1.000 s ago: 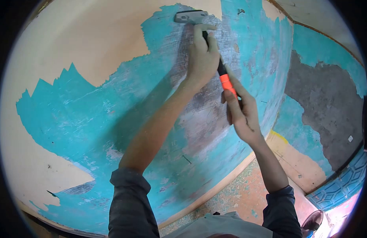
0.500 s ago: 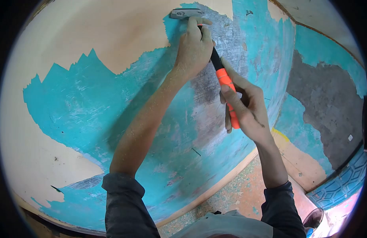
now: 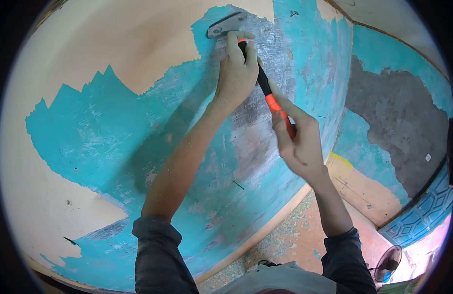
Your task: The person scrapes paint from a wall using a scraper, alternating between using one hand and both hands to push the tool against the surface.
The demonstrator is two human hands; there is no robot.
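A long-handled scraper (image 3: pixel 263 81) with an orange and black handle slants across the upper middle of the view. Its wide metal head (image 3: pixel 227 25) lies against the wall, tilted up to the right, over turquoise paint and bare grey surface. My left hand (image 3: pixel 238 73) is closed round the black upper part of the handle, just below the head. Lower down, my right hand (image 3: pixel 299 132) grips the orange end. Around the head, the wall (image 3: pixel 104 137) shows turquoise paint, with a jagged edge of cream coating (image 3: pixel 133 44) to the left.
Nails stick out of the wall, one near the top (image 3: pixel 294 13) and one lower down (image 3: pixel 238 185). An adjoining wall at right has a large grey patch (image 3: pixel 398 117). Below lie a speckled floor (image 3: pixel 285 235), a blue patterned surface (image 3: pixel 422 220) and a round fan-like object (image 3: pixel 388 262).
The scraper's head has tilted, its left end now lower, and moved slightly down. Both hands have shifted slightly down in view, still holding the handle. The view itself has shifted a little.
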